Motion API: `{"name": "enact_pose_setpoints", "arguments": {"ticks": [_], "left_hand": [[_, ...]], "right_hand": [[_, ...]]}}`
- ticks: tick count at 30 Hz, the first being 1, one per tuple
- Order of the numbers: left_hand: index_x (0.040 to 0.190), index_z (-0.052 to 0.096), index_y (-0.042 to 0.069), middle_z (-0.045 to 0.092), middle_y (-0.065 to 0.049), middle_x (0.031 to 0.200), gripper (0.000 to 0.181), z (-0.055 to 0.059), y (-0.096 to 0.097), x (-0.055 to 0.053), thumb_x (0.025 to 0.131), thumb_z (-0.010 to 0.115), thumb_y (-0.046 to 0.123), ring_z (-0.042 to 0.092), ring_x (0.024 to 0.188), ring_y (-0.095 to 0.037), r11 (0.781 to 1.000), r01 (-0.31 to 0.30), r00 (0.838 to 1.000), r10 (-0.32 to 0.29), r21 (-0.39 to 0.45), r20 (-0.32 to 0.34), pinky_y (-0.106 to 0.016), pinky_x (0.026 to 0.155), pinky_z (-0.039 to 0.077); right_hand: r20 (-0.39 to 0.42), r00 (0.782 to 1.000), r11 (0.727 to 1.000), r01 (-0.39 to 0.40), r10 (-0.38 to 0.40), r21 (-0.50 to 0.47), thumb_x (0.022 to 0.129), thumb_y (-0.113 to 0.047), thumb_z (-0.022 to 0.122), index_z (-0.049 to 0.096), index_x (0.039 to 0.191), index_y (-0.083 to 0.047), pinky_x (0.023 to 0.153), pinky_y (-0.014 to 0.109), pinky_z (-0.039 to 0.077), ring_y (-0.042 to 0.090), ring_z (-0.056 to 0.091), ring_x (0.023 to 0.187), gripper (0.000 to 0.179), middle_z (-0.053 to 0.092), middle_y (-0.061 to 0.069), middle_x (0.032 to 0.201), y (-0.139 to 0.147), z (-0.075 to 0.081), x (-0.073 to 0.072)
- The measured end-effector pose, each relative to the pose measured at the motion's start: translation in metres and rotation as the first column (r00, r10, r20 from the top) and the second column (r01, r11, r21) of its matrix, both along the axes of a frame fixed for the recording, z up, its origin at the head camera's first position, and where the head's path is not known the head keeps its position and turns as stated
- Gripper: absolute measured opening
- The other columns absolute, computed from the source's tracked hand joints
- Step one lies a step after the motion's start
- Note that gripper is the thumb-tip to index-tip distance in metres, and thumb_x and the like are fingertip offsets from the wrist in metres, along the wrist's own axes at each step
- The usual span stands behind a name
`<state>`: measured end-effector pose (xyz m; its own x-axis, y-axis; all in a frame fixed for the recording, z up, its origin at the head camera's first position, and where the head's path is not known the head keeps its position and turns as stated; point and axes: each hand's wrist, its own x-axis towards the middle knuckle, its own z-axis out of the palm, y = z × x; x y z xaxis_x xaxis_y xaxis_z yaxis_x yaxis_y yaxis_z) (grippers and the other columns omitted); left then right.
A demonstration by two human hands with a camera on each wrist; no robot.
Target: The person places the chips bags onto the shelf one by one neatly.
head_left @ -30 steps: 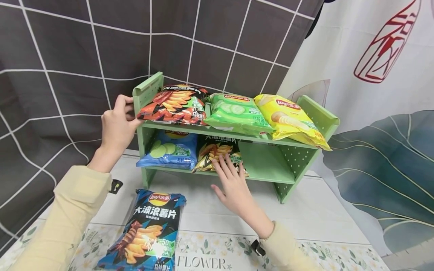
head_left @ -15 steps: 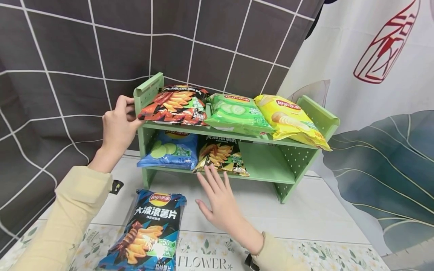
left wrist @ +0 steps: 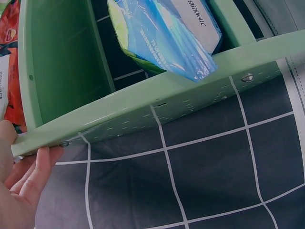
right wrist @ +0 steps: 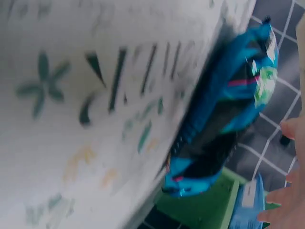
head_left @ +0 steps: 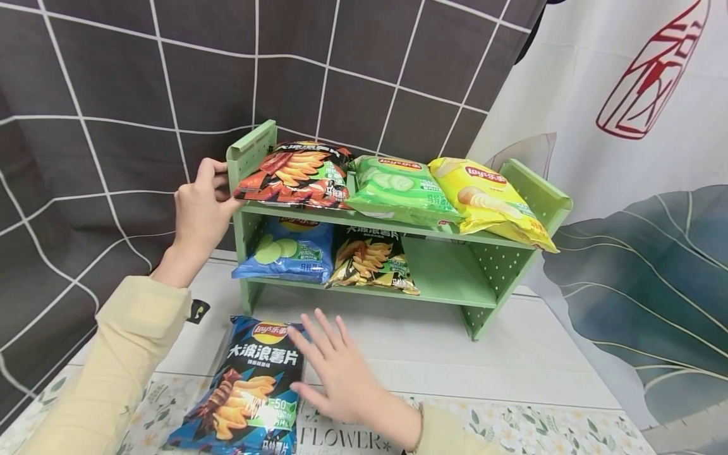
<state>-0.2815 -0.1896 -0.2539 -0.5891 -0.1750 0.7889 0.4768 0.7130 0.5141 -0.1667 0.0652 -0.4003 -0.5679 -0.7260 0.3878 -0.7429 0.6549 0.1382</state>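
My left hand [head_left: 201, 208] grips the upper left side panel of a green two-tier shelf [head_left: 443, 272]; in the left wrist view its fingers [left wrist: 38, 174] wrap the panel's edge. My right hand [head_left: 344, 379], fingers spread, hovers at the right side of a blue-and-black chip bag [head_left: 247, 385] lying on the table. Its fingertips overlap the bag's edge in the head view; I cannot tell whether they touch. On the lower tier lie a blue chip bag [head_left: 290, 249] and a black-and-gold chip bag [head_left: 370, 259].
The upper tier bears a red-and-black chip bag [head_left: 304, 174], a green chip bag [head_left: 404, 189] and a yellow chip bag [head_left: 491, 199]. A dark checked cloth [head_left: 199, 82] hangs behind the shelf. A flowered cloth [head_left: 512, 420] covers the table's front part.
My right hand has left the black-and-gold bag on the lower tier and moved down and left to the blue-and-black bag. My left hand stays on the shelf's side panel.
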Motion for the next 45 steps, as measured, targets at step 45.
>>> {"name": "enact_pose_setpoints", "arguments": {"ticks": [45], "left_hand": [[0.114,0.053,-0.005,0.068,-0.024,0.110,0.041,0.000,-0.001,0.000,0.081,0.075,0.008,0.071,0.085,-0.039,1.000,0.001,1.000,-0.002,-0.013,-0.008,-0.050,0.079,0.053]], "right_hand": [[0.178,0.960,0.919,-0.260,0.215,0.296,0.092,-0.062,0.046,0.002,0.156,-0.021,0.113,0.042,0.033,0.023,0.020,0.149,0.088,0.019,0.003,0.161,-0.014,-0.011,0.015]]}}
